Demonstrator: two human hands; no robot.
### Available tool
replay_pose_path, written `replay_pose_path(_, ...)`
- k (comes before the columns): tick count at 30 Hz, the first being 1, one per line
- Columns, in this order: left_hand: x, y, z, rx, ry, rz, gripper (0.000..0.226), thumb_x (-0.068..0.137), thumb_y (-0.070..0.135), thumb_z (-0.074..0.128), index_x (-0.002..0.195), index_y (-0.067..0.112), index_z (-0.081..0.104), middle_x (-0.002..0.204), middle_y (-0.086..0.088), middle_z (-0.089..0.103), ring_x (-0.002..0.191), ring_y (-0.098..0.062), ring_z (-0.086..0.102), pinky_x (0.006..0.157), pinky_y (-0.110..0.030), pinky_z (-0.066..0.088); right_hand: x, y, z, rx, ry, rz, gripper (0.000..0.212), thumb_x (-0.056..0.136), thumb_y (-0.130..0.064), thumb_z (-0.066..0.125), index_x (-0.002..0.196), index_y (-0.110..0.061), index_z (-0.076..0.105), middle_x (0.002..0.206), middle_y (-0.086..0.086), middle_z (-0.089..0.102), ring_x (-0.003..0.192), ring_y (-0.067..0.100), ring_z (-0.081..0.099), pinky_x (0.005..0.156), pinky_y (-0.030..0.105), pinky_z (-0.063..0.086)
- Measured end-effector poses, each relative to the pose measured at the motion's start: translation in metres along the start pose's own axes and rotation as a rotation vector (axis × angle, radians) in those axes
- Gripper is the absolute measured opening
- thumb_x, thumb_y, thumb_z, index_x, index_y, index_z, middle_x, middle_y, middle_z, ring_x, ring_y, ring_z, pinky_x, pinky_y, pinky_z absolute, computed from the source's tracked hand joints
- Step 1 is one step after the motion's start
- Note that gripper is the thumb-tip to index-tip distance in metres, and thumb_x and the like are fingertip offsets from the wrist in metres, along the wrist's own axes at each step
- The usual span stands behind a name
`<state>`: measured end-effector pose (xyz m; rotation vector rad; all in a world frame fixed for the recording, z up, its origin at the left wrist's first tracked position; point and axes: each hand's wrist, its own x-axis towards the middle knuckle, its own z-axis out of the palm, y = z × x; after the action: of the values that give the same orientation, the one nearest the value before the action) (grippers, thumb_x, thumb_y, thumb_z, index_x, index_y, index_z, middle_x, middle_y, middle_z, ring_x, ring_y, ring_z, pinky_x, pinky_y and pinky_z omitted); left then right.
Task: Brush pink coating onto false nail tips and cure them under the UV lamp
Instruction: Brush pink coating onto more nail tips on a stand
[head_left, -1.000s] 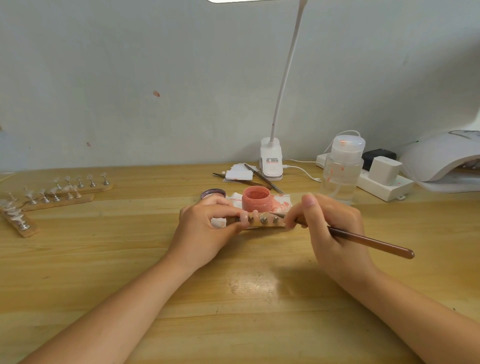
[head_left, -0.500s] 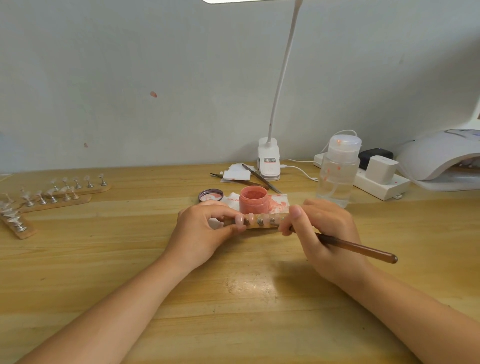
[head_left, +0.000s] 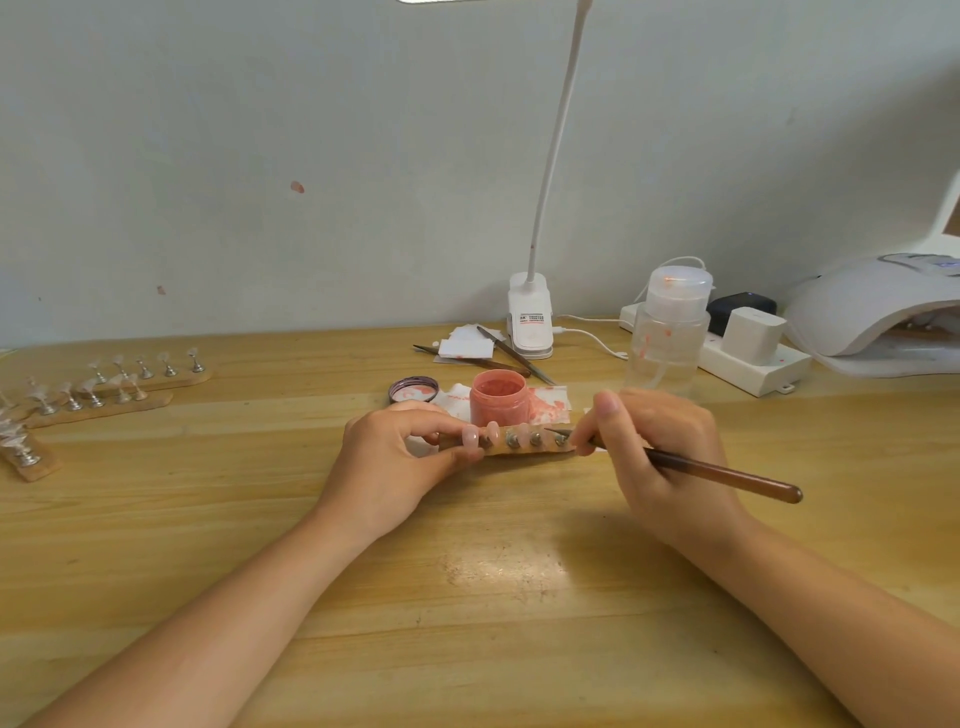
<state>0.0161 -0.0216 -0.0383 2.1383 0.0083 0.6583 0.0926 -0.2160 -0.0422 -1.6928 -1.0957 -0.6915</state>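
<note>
You're mid-coating: your left hand (head_left: 395, 457) pinches the nail strip (head_left: 524, 447) above the counter (head_left: 467, 571), your right hand (head_left: 649, 447) grips the brush (head_left: 727, 475) (bristles at the rightmost tips). Next, steady strokes.

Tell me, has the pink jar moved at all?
No. The jar still stands just in front and left of the lamp base, with its lid on its left; only the view shifted.
</note>
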Motion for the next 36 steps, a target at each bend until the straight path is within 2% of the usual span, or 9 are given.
replay_pose_path(5,0.001,0.001,0.001,-0.005,-0.006,0.000,0.013,0.068,0.009,0.076,0.068,0.021,0.072,0.077,0.008,0.071,0.084,-0.022,0.061,0.082,-0.027,0.046,0.000,-0.001,0.001,0.000,-0.013,-0.012,0.065,0.097,-0.043,0.030,0.056,-0.009,0.066,0.049,0.002,0.059,0.047,0.016,0.057,0.047,0.036,0.046)
replay_pose_path(9,0.000,0.000,0.000,0.001,0.011,0.007,0.018,0.067,0.008,0.076,0.066,0.025,0.070,0.075,0.013,0.069,0.081,-0.023,0.060,0.078,-0.023,0.045,0.001,0.000,0.001,-0.055,-0.010,-0.015,0.058,0.096,-0.037,0.034,0.058,-0.007,0.066,0.051,0.004,0.059,0.049,0.021,0.056,0.047,0.038,0.045)
replay_pose_path(13,0.000,-0.001,0.001,-0.005,0.018,-0.005,0.019,0.066,0.012,0.077,0.065,0.029,0.070,0.071,0.020,0.068,0.078,-0.015,0.059,0.073,-0.015,0.043,0.001,-0.001,-0.003,0.075,0.033,0.058,0.057,0.095,-0.037,0.036,0.054,-0.009,0.065,0.047,0.000,0.058,0.047,0.008,0.056,0.048,0.030,0.046)
replay_pose_path(17,0.000,-0.002,0.000,0.003,0.013,0.016,0.023,0.066,0.012,0.078,0.066,0.033,0.069,0.077,0.013,0.069,0.078,-0.008,0.060,0.076,-0.016,0.044,0.006,0.003,-0.011,0.140,0.118,0.099,0.052,0.093,-0.031,0.035,0.054,-0.013,0.062,0.046,0.000,0.056,0.047,0.007,0.055,0.050,0.016,0.042)
replay_pose_path(21,0.000,-0.001,0.001,0.009,0.020,0.019,0.019,0.065,0.014,0.078,0.065,0.031,0.070,0.077,0.011,0.069,0.079,-0.004,0.060,0.076,-0.010,0.042,0.004,0.007,-0.012,0.029,0.052,0.064,0.053,0.093,-0.030,0.035,0.057,-0.007,0.066,0.050,0.002,0.059,0.050,0.010,0.057,0.047,0.034,0.046)
replay_pose_path(23,0.000,-0.001,0.001,0.011,0.022,0.023,0.018,0.065,0.014,0.078,0.064,0.030,0.069,0.076,0.013,0.069,0.078,-0.003,0.060,0.075,-0.008,0.041,0.003,0.008,-0.011,-0.012,0.044,0.043,0.052,0.093,-0.029,0.035,0.058,-0.008,0.067,0.051,0.002,0.060,0.051,0.010,0.058,0.046,0.036,0.046)
replay_pose_path(28,0.000,-0.002,0.001,-0.010,0.020,0.027,0.013,0.063,0.016,0.078,0.066,0.027,0.071,0.073,0.017,0.068,0.074,0.000,0.059,0.073,-0.007,0.040,0.003,0.005,-0.011,0.009,0.005,0.087,0.055,0.092,-0.034,0.035,0.055,-0.010,0.066,0.047,-0.004,0.057,0.047,0.009,0.056,0.048,0.026,0.046)
replay_pose_path(32,0.000,-0.002,0.001,-0.007,0.026,0.038,0.017,0.064,0.014,0.078,0.064,0.029,0.070,0.076,0.012,0.069,0.077,-0.007,0.060,0.074,-0.009,0.042,0.008,0.005,-0.016,0.085,0.102,0.151,0.048,0.092,-0.034,0.036,0.059,-0.013,0.063,0.050,-0.003,0.057,0.051,0.011,0.057,0.050,0.018,0.044)
replay_pose_path(36,0.000,-0.001,0.001,-0.021,0.039,0.048,0.020,0.064,0.014,0.078,0.063,0.031,0.069,0.076,0.013,0.070,0.078,-0.005,0.060,0.075,-0.008,0.041,0.012,0.010,-0.024,-0.273,-0.038,0.145,0.030,0.091,-0.032,0.049,0.072,-0.015,0.065,0.063,-0.008,0.059,0.058,0.007,0.056,0.050,0.025,0.045)
